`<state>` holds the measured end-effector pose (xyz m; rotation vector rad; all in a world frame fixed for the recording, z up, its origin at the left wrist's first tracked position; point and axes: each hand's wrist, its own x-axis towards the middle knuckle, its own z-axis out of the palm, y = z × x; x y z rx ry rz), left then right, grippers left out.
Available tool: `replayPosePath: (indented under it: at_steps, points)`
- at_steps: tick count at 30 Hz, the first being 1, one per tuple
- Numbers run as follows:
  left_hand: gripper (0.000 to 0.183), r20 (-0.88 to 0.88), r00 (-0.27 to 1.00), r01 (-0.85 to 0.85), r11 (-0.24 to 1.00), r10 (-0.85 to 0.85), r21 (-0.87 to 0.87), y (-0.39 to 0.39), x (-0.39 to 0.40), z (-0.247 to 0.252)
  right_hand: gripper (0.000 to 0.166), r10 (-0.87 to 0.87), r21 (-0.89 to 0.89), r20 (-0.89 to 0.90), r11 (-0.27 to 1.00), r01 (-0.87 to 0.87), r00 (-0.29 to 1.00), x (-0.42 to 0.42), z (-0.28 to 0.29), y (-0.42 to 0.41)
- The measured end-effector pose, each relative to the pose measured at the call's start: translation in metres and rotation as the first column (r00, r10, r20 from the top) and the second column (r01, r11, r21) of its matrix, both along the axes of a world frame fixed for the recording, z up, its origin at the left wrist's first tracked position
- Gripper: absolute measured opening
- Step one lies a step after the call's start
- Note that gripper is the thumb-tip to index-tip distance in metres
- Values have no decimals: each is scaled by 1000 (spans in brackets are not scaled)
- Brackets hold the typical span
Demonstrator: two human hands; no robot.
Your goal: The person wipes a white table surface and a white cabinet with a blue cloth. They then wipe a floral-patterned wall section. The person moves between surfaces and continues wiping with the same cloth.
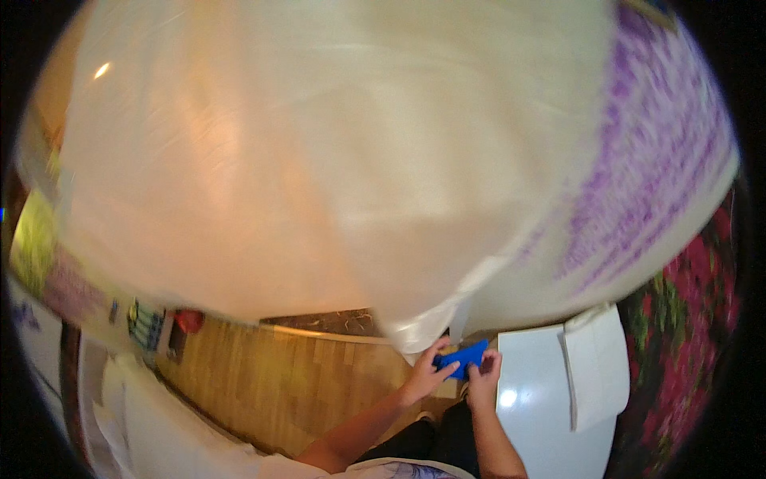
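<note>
Both my hands are low in the view, right of centre, in front of my dark trousers. My left hand (428,371) grips the left end of a flat blue object (470,361), with its thumb across the front. My right hand (483,378) pinches the same object near its right end. Something yellowish shows behind its upper edge; the exact kind of object is not clear. Just above my left hand, the glossy tip of a large pale sheet-like surface (383,179) comes down; whether it touches my fingers I cannot tell.
At right stands a glossy white tabletop (538,389) with a folded white cloth-like item (598,365) on it. Beyond is a red-and-green floral surface (682,341). Wooden flooring (269,377) lies left of my hands, with a red object (188,321) farther off and rumpled white fabric (155,413) nearer.
</note>
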<state>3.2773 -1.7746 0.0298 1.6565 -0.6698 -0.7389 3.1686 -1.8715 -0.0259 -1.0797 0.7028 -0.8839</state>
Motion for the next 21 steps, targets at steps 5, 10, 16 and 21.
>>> replayPosePath:
  at_steps: [5,10,16,21]
  points:
    - [28,90,993,-61,988,75,-142,52,-22,1,56,180,-35,-106,982,-185,978,-23,47,54]
    - [28,168,986,25,989,0,-143,106,-39,23,65,126,-590,-450,701,-400,884,-48,78,70]
    - [29,284,953,121,992,-104,-46,118,-36,54,30,111,-683,-587,464,-564,802,-58,109,63]
    - [36,14,996,84,992,-83,-90,122,-35,41,23,260,-469,-630,624,-625,732,-71,143,54]
